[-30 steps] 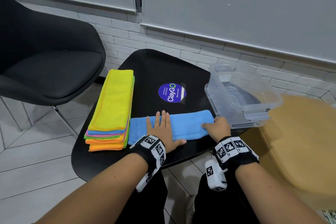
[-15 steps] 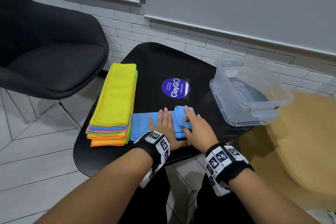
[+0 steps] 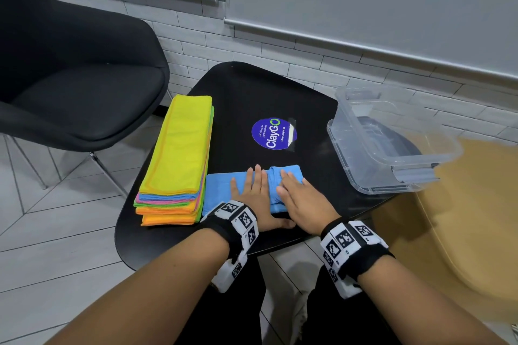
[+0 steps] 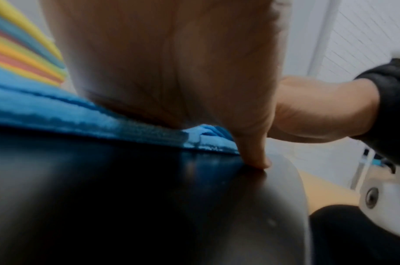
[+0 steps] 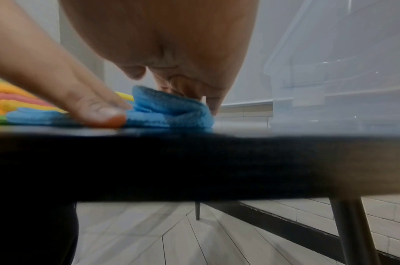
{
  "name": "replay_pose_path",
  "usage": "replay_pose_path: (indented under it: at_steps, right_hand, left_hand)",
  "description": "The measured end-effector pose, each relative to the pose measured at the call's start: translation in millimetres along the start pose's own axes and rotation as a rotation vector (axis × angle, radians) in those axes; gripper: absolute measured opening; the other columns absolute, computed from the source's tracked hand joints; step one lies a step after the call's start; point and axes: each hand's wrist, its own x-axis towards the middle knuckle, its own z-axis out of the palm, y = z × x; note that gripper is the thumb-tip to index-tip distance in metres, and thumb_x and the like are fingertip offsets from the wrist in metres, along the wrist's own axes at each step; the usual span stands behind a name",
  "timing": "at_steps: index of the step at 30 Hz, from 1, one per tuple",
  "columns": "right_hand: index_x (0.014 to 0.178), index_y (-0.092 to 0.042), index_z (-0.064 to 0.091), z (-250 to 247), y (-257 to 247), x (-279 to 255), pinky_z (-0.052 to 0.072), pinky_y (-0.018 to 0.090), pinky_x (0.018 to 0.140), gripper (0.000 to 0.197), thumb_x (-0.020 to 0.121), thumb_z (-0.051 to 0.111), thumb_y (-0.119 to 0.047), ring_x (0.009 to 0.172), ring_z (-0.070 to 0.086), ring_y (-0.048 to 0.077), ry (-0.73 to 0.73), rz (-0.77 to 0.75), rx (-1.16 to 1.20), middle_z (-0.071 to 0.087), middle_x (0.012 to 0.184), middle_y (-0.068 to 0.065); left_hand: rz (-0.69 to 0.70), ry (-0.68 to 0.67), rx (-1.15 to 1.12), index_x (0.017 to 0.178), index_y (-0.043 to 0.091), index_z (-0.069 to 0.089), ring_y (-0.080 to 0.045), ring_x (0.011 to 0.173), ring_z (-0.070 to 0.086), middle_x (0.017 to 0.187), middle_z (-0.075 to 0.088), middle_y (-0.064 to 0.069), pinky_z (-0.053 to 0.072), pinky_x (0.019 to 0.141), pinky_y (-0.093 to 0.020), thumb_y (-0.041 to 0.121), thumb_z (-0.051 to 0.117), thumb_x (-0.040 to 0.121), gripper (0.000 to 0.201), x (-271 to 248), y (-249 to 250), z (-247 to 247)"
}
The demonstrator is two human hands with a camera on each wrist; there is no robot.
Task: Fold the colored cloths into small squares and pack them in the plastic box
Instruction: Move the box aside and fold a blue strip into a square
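Observation:
A blue cloth (image 3: 218,185) lies near the front edge of the black table (image 3: 252,92). Its right end is folded over to the left into a bunched double layer (image 5: 171,111). My left hand (image 3: 252,187) presses flat on the cloth's middle with straight fingers. My right hand (image 3: 297,196) lies on the folded-over part right beside the left one, fingers stretched out over the fold. In the left wrist view the blue cloth (image 4: 47,111) shows under my palm (image 4: 171,62). The clear plastic box (image 3: 392,143) stands open at the table's right edge and holds no cloth.
A stack of folded cloths (image 3: 179,154), yellow on top, lies along the table's left side, touching the blue cloth. A round blue sticker (image 3: 273,133) marks the table's middle. A black chair (image 3: 70,78) stands left, a tan seat (image 3: 462,218) right.
My right hand carried the cloth's right end leftward over the middle and now rests flat on the fold. The left hand stayed pressing the cloth.

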Motion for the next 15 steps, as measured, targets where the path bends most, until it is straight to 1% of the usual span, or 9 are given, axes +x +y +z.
replay_pose_path:
  at_steps: [1,2,3,5,7,9,11,12,15]
  right_hand:
    - [0.137,-0.013,0.040,-5,-1,2,0.035,0.037,0.104,0.042,0.104,0.025,-0.034,0.133,0.038,0.025,0.038,0.013,-0.006,0.042,0.145,0.003]
    - [0.139,-0.014,0.038,-8,-1,6,0.038,0.038,0.102,0.041,0.104,0.025,-0.030,0.131,0.040,0.026,0.080,0.017,-0.013,0.044,0.143,0.003]
    - [0.141,-0.014,0.036,-9,-3,10,0.035,0.036,0.104,0.041,0.104,0.026,-0.025,0.134,0.038,0.024,0.112,0.008,-0.011,0.040,0.147,0.002]
    - [0.146,-0.012,0.028,-4,-5,18,0.024,0.032,0.112,0.043,0.104,0.026,-0.020,0.145,0.019,0.018,0.096,-0.024,-0.023,0.022,0.157,0.000]
    - [0.152,-0.012,0.015,12,-6,23,0.012,0.034,0.118,0.050,0.104,0.022,-0.027,0.148,0.001,0.018,0.010,-0.049,-0.125,0.002,0.161,0.001]
    - [0.153,-0.014,0.002,27,-2,24,0.003,0.037,0.119,0.062,0.099,0.003,-0.044,0.148,-0.007,0.020,-0.027,-0.041,-0.274,-0.010,0.161,0.001]
    - [0.153,-0.015,-0.002,34,1,25,0.003,0.038,0.119,0.082,0.081,-0.017,-0.052,0.148,-0.009,0.020,-0.001,-0.050,-0.341,-0.012,0.160,0.001]
    - [0.153,-0.015,-0.003,35,2,26,0.003,0.039,0.119,0.087,0.077,-0.020,-0.052,0.148,-0.008,0.020,0.005,-0.056,-0.350,-0.011,0.160,0.001]
    - [0.153,-0.015,-0.004,36,4,25,0.003,0.039,0.120,0.088,0.074,-0.022,-0.051,0.148,-0.008,0.020,-0.002,-0.061,-0.361,-0.011,0.161,0.001]
  left_hand:
    - [0.025,-0.016,-0.012,0.147,0.007,-0.022,-0.024,0.144,-0.025,0.155,-0.028,-0.008,-0.009,0.113,-0.056,0.083,0.048,0.069,0.130,0,-3,-2]
    - [0.049,-0.029,-0.021,0.147,0.007,-0.022,-0.023,0.144,-0.025,0.155,-0.028,-0.008,-0.010,0.113,-0.055,0.083,0.050,0.068,0.131,-2,-6,-4]
    - [0.068,-0.039,-0.030,0.148,0.007,-0.022,-0.022,0.144,-0.025,0.155,-0.028,-0.008,-0.010,0.114,-0.054,0.081,0.053,0.069,0.131,-4,-10,-6]
    - [0.100,-0.045,-0.069,0.149,0.007,-0.020,-0.021,0.144,-0.024,0.156,-0.027,-0.007,-0.009,0.115,-0.053,0.074,0.058,0.072,0.128,-6,-15,-9]
    - [0.110,-0.041,-0.116,0.150,0.008,-0.016,-0.021,0.145,-0.021,0.157,-0.024,-0.008,-0.006,0.118,-0.050,0.060,0.062,0.079,0.118,-9,-18,-12]
    - [0.092,-0.015,-0.179,0.151,0.008,-0.010,-0.022,0.146,-0.018,0.158,-0.020,-0.011,-0.002,0.119,-0.046,0.042,0.060,0.087,0.101,-11,-23,-19]
    - [0.028,0.040,-0.228,0.152,0.009,-0.005,-0.026,0.146,-0.015,0.159,-0.015,-0.013,0.001,0.119,-0.044,0.028,0.053,0.091,0.087,-11,-29,-27]
    - [-0.026,0.078,-0.227,0.152,0.009,-0.003,-0.029,0.147,-0.012,0.159,-0.012,-0.015,0.003,0.119,-0.044,0.023,0.050,0.092,0.081,-11,-31,-29]
    - [-0.216,0.157,-0.231,0.152,0.009,0.002,-0.035,0.147,0.000,0.158,-0.003,-0.020,0.011,0.119,-0.043,0.019,0.043,0.096,0.070,-11,-36,-29]
